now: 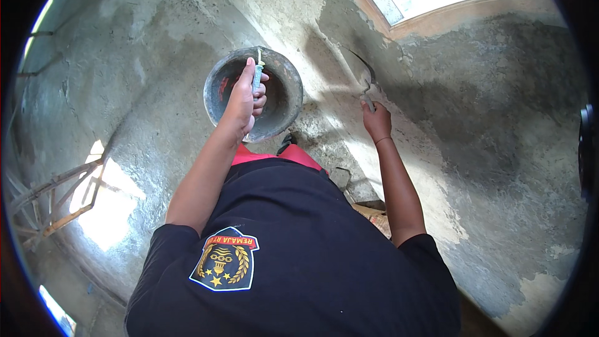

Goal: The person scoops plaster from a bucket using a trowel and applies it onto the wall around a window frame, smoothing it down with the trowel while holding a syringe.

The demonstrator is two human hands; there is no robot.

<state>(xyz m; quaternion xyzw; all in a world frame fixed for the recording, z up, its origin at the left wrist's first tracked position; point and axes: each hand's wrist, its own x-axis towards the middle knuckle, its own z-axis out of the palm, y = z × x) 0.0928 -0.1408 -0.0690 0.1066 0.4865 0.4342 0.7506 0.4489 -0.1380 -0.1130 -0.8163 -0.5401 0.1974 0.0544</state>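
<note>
Fingers (pixel 257 97) of my left hand (pixel 243 100) close around a brush (pixel 257 75) over the bucket (pixel 274 112); my right hand (pixel 376 120) grips a trowel (pixel 367 78) against the plastered wall (pixel 474 125).

Left hand (pixel 244 97) closed on a light-handled tool, directly over the mouth of the round grey mortar-caked bucket (pixel 284 109); bucket rim rings it, open room only upward.

Right hand (pixel 376 120) grips a thin curved metal trowel (pixel 365 78), blade against the grey plastered wall (pixel 486 125); wall blocks any travel forward or rightward.

Between the hands: open gap over rough cement surface.

Far left: wooden scaffold poles (pixel 56 203) crowd the lower edge.

Above the right hand: pale window frame (pixel 462 15) projecting.
</note>
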